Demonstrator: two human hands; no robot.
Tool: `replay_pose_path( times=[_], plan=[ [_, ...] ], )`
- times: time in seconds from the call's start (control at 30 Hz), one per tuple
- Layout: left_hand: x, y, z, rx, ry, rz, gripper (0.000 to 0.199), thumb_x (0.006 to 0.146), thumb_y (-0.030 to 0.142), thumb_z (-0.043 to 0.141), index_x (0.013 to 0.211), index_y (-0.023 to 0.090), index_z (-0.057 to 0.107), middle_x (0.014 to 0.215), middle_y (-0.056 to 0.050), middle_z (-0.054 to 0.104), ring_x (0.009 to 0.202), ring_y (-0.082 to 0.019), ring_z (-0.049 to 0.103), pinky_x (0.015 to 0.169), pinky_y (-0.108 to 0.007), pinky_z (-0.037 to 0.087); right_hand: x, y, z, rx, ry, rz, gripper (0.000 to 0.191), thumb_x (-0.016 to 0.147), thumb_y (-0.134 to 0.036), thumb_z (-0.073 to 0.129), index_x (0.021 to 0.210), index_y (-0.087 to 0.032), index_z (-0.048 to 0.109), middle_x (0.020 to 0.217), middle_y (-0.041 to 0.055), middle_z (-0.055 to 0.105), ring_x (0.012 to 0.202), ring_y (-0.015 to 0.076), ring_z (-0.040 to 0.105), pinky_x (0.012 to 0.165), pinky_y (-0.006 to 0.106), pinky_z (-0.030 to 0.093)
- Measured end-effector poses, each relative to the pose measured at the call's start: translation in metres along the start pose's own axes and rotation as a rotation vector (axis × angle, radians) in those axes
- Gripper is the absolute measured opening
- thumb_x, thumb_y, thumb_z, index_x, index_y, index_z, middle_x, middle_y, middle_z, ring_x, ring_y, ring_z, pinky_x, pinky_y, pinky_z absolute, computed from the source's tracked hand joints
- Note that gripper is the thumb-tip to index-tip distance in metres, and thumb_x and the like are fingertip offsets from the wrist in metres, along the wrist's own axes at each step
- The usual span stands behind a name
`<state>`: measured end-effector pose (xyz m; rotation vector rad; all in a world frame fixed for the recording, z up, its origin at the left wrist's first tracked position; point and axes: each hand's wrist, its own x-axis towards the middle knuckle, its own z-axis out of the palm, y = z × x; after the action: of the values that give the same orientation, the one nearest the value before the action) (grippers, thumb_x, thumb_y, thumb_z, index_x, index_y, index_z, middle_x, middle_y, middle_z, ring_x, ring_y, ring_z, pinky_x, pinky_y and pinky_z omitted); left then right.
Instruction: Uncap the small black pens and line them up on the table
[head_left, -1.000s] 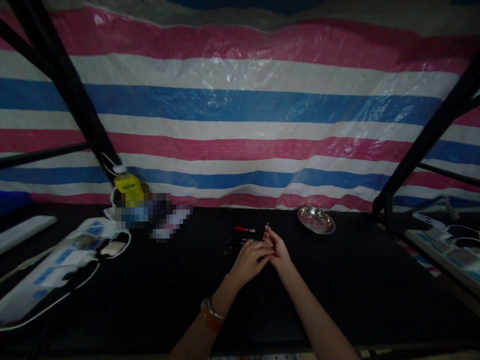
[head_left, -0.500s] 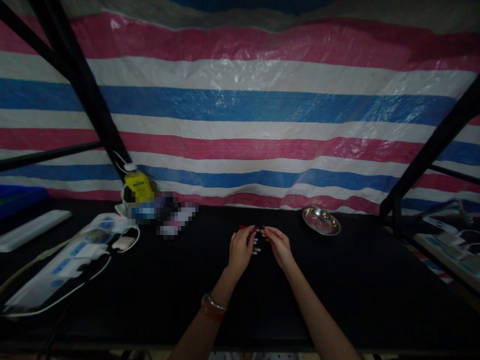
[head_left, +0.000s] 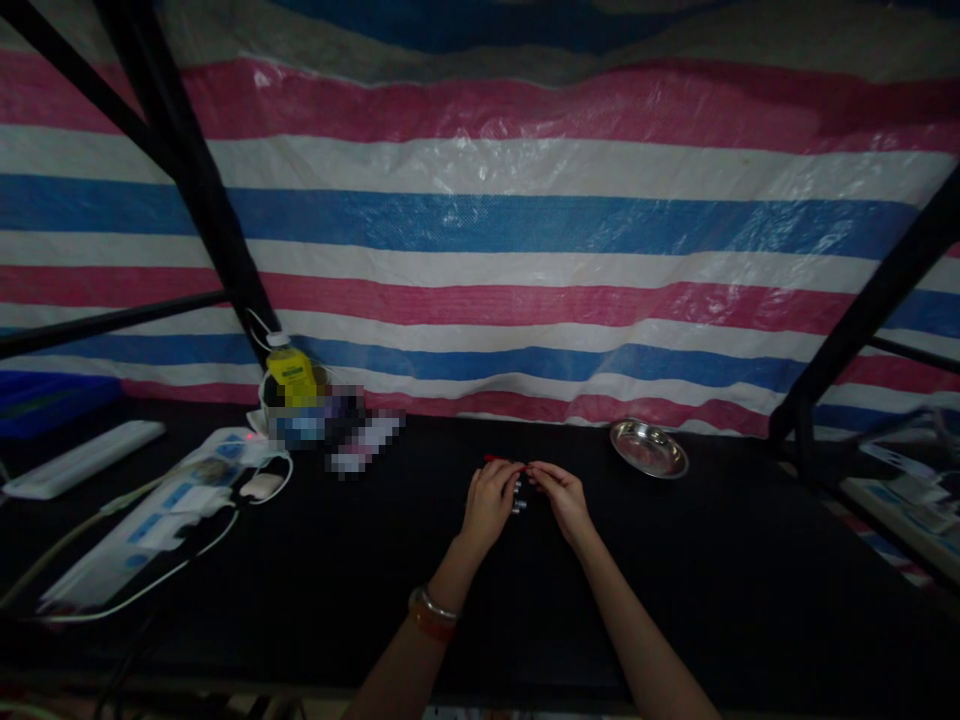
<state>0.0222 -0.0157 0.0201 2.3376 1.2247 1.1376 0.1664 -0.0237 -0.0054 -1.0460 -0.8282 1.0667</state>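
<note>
My left hand [head_left: 489, 497] is closed round a slim red stick-like piece [head_left: 491, 458], whose end shows above the knuckles. Right beside it, my right hand [head_left: 562, 497] pinches at the piece's other end, fingertips almost meeting those of the left. What exactly lies between the right fingertips is too small and dark to make out. Several small silvery metal pieces [head_left: 519, 506] lie on the black tabletop between the two hands, partly hidden by the left one. Two bangles [head_left: 433, 612] circle my left wrist.
A shiny round metal dish [head_left: 649, 449] stands at the back right. On the left are a power strip [head_left: 97, 570] with cables, a yellow bottle [head_left: 292, 377], a white bar [head_left: 86, 458] and a blue tray [head_left: 52, 402]. Black frame bars flank a striped sheet behind.
The right fingertips have come up against the left ones, closing the small gap between them. The dark tip seen there earlier no longer shows. The whole view has shifted slightly.
</note>
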Motion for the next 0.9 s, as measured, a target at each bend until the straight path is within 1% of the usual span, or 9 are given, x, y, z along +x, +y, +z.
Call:
replay_pose_path(
  times=[0.13,0.27,0.33,0.43,0.53,0.63,0.7,0.8,0.9],
  plan=[
    [0.000,-0.001,0.000,0.002,0.008,-0.005,0.027,0.089,0.017,0.039,0.105,0.023,0.061,0.099,-0.004,0.063,0.095,-0.017,0.057,0.081,-0.032,0.043,0.000,-0.001,0.000,0.005,0.003,0.003,0.033,0.054,-0.039,0.077,0.079,-0.018,0.072,0.075,0.0052,0.071,0.064,0.0162,0.060,0.056,0.026,0.043],
    [0.000,0.000,0.000,0.020,-0.021,0.024,0.027,0.089,0.016,0.040,0.105,0.022,0.061,0.097,-0.004,0.062,0.094,-0.017,0.056,0.080,-0.031,0.043,0.000,0.000,0.002,0.005,-0.012,-0.009,0.029,0.054,-0.037,0.077,0.077,-0.018,0.072,0.072,0.0039,0.070,0.062,0.0150,0.059,0.055,0.025,0.042],
    [0.000,0.000,0.000,0.034,-0.022,0.025,0.027,0.088,0.015,0.041,0.105,0.023,0.061,0.097,-0.004,0.062,0.093,-0.016,0.056,0.079,-0.031,0.043,0.001,0.001,0.002,0.022,0.010,-0.006,0.030,0.053,-0.036,0.078,0.076,-0.018,0.072,0.071,0.0037,0.070,0.061,0.0148,0.059,0.054,0.025,0.042],
    [-0.001,-0.002,0.001,0.044,0.007,0.015,0.027,0.089,0.015,0.040,0.105,0.023,0.061,0.098,-0.003,0.062,0.092,-0.016,0.057,0.079,-0.031,0.043,0.002,0.001,0.001,0.068,0.049,0.010,0.032,0.052,-0.038,0.078,0.077,-0.018,0.072,0.073,0.0038,0.070,0.059,0.0143,0.058,0.052,0.024,0.041],
    [-0.001,-0.004,0.002,0.060,0.010,0.023,0.027,0.088,0.015,0.041,0.105,0.023,0.061,0.097,-0.004,0.062,0.092,-0.016,0.057,0.079,-0.031,0.043,0.001,-0.001,0.001,0.060,0.031,0.007,0.032,0.053,-0.038,0.078,0.077,-0.019,0.072,0.073,0.0036,0.070,0.058,0.0135,0.057,0.052,0.024,0.040],
    [0.000,-0.005,0.003,0.076,-0.018,0.035,0.026,0.088,0.015,0.042,0.103,0.023,0.062,0.096,-0.004,0.063,0.092,-0.017,0.058,0.079,-0.032,0.044,-0.001,-0.004,0.003,0.027,0.016,-0.010,0.030,0.053,-0.038,0.078,0.076,-0.019,0.072,0.070,0.0030,0.070,0.057,0.0132,0.056,0.052,0.024,0.040],
    [0.000,-0.005,0.005,0.053,-0.036,0.037,0.025,0.088,0.016,0.043,0.102,0.022,0.062,0.096,-0.004,0.064,0.092,-0.017,0.059,0.080,-0.034,0.045,-0.002,-0.005,0.004,0.011,0.015,-0.010,0.030,0.054,-0.038,0.078,0.076,-0.018,0.073,0.070,0.0028,0.070,0.057,0.0131,0.057,0.053,0.024,0.041],
    [-0.001,-0.006,0.008,-0.049,-0.034,0.030,0.025,0.086,0.015,0.047,0.107,0.021,0.059,0.099,-0.004,0.065,0.090,-0.017,0.060,0.081,-0.034,0.047,-0.004,-0.005,0.007,0.007,-0.006,-0.005,0.032,0.052,-0.036,0.079,0.078,-0.018,0.073,0.072,0.0028,0.071,0.059,0.0134,0.058,0.058,0.026,0.045],
    [-0.002,-0.008,0.013,-0.154,-0.033,0.006,0.029,0.082,0.014,0.050,0.111,0.021,0.055,0.093,-0.003,0.066,0.083,-0.014,0.061,0.080,-0.031,0.049,-0.005,-0.005,0.011,0.033,-0.044,-0.008,0.036,0.050,-0.035,0.080,0.082,-0.020,0.073,0.075,0.0027,0.071,0.063,0.0158,0.062,0.066,0.030,0.049]
  ],
)
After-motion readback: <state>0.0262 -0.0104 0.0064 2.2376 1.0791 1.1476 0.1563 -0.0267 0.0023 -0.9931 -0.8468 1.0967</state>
